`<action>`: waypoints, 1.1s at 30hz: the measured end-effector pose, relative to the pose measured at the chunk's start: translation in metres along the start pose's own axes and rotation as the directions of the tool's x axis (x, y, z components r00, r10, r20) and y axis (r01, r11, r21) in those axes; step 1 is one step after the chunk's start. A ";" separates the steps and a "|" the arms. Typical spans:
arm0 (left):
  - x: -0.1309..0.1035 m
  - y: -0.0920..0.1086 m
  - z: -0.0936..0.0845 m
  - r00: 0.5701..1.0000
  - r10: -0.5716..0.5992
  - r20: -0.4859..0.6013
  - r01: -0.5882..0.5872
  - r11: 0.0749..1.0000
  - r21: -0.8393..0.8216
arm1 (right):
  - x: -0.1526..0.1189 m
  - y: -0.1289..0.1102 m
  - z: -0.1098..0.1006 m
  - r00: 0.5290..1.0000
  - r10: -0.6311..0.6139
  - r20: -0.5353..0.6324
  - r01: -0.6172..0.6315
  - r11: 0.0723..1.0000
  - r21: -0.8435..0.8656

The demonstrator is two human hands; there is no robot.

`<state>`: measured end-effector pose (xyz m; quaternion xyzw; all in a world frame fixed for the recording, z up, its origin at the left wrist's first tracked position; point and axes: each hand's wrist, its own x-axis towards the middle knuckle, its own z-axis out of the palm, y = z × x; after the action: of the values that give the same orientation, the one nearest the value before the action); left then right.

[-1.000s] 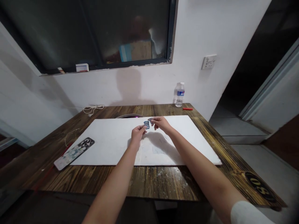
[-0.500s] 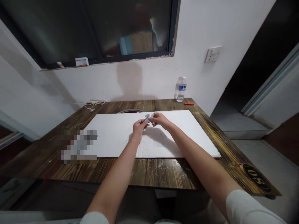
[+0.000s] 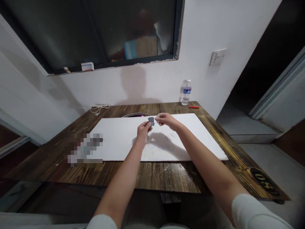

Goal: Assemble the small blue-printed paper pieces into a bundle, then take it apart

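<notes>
Several small dark-blue cards (image 3: 151, 121), slightly fanned, stand up between the thumb and fingers of my left hand (image 3: 144, 129), which is closed on their lower end. Their print is too small to read. Just right of the cards, and a little apart from them, is my right hand (image 3: 166, 119). Its thumb and fingertips are pinched together; whether anything thin is between them cannot be made out. Both hands are raised over a white board (image 3: 119, 140) and cast shadows on it.
The board lies on a dark wooden table (image 3: 166, 178). Along the back are a white cable (image 3: 101, 108), a round-rimmed object (image 3: 134, 114) partly behind the board, a water bottle (image 3: 186, 93) and a red stick-like object (image 3: 194, 107). A blurred-out patch (image 3: 85, 148) covers the board's left side.
My right hand has moved slightly up and right, away from the cards it was touching. The cards now show more fully in my left hand. The view has shifted slightly.
</notes>
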<state>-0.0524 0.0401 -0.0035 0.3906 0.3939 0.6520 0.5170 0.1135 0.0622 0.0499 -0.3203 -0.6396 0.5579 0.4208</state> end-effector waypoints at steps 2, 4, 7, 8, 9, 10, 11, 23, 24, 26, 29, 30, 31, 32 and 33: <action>0.001 -0.002 -0.001 1.000 0.001 -0.030 -0.001 1.000 -0.004 | -0.007 -0.017 -0.013 0.991 -0.084 -0.102 0.075 0.993 -0.089; 0.002 -0.003 -0.002 0.999 -0.001 -0.047 0.001 1.000 -0.003 | -0.018 -0.030 -0.032 0.979 -0.122 -0.164 0.095 0.982 -0.161; 0.002 -0.004 -0.003 0.997 -0.010 -0.073 0.010 1.000 0.002 | -0.039 -0.031 -0.065 0.985 -0.038 -0.169 -0.032 0.919 -0.393; 0.002 -0.005 -0.004 0.996 -0.012 -0.083 0.012 1.000 0.006 | -0.047 -0.027 -0.076 0.991 0.040 -0.129 -0.099 0.862 -0.497; 0.002 -0.005 -0.004 0.996 -0.012 -0.094 0.013 1.000 0.013 | -0.055 -0.021 -0.085 0.987 0.126 -0.098 -0.160 0.784 -0.600; 0.002 -0.006 -0.004 0.994 -0.012 -0.104 0.014 1.000 0.023 | -0.063 -0.015 -0.092 0.973 0.210 -0.097 -0.216 0.676 -0.704; 0.003 -0.006 -0.005 0.993 -0.011 -0.114 0.015 0.999 0.034 | -0.071 -0.008 -0.098 0.953 0.289 -0.095 -0.249 0.559 -0.791; -0.002 -0.008 -0.003 0.990 -0.030 -0.135 0.050 0.987 0.150 | -0.097 0.019 -0.084 0.876 0.478 -0.063 -0.233 0.304 -0.924; -0.002 -0.009 -0.003 0.992 -0.014 -0.125 0.034 0.987 0.158 | -0.097 0.021 -0.085 0.882 0.468 -0.052 -0.222 0.316 -0.922; -0.002 -0.010 -0.003 0.994 0.006 -0.109 0.013 0.985 0.171 | -0.098 0.026 -0.087 0.896 0.444 -0.029 -0.195 0.333 -0.922; -0.002 -0.013 -0.003 0.994 0.003 -0.113 0.020 0.979 0.202 | -0.099 0.030 -0.090 0.919 0.394 0.001 -0.161 0.377 -0.912; -0.002 -0.013 -0.003 0.993 0.000 -0.118 0.025 0.977 0.211 | -0.100 0.031 -0.091 0.926 0.378 0.014 -0.149 0.399 -0.905; -0.001 -0.014 -0.004 0.993 -0.002 -0.121 0.028 0.976 0.217 | -0.100 0.031 -0.092 0.932 0.362 0.026 -0.138 0.420 -0.897; -0.001 -0.014 -0.004 0.993 -0.004 -0.122 0.031 0.975 0.219 | -0.101 0.031 -0.092 0.936 0.351 0.037 -0.129 0.438 -0.889; -0.001 -0.014 -0.004 0.993 -0.007 -0.122 0.034 0.975 0.219 | -0.101 0.031 -0.092 0.937 0.345 0.047 -0.122 0.452 -0.883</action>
<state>-0.0510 0.0403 -0.0181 0.4015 0.4984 0.6212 0.4523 0.2388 0.0195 0.0036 -0.5097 -0.8243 0.2422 0.0459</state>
